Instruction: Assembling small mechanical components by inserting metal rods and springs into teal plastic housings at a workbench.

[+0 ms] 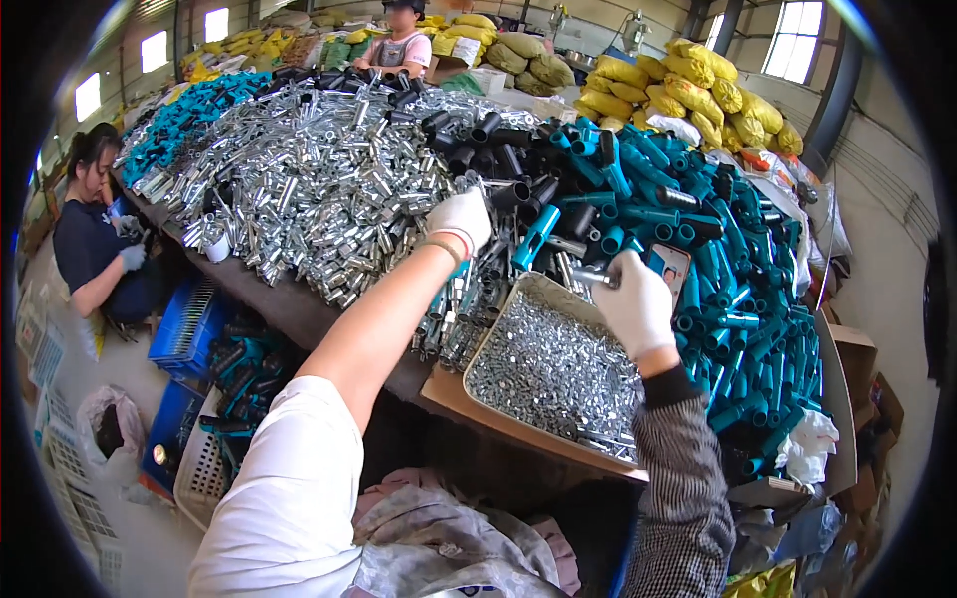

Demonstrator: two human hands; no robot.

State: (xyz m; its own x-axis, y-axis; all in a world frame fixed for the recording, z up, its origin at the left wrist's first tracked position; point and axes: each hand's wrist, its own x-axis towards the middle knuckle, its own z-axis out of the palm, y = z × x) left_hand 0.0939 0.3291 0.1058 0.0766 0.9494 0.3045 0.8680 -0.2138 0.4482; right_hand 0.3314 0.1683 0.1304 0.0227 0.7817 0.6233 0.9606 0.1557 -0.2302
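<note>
My right hand [638,307], in a white glove, pinches a short silver metal tube [592,278] above the back edge of a tray [481,351]. That tray is full of small shiny metal parts [558,364]. My left hand [461,220], also gloved, reaches to the edge of a large heap of silver metal tubes [329,184]. Its fingers are curled together by some metal pieces, and what they hold is hidden. Between the hands stands a teal tube [536,239], with black tubes [508,159] behind it.
Teal plastic tubes [743,329] are piled at the right, a phone [668,271] leaning among them. One person [90,229] sits at the left beside blue crates [184,329]; another [399,50] is behind the heap. Yellow sacks [698,85] are stacked at the back.
</note>
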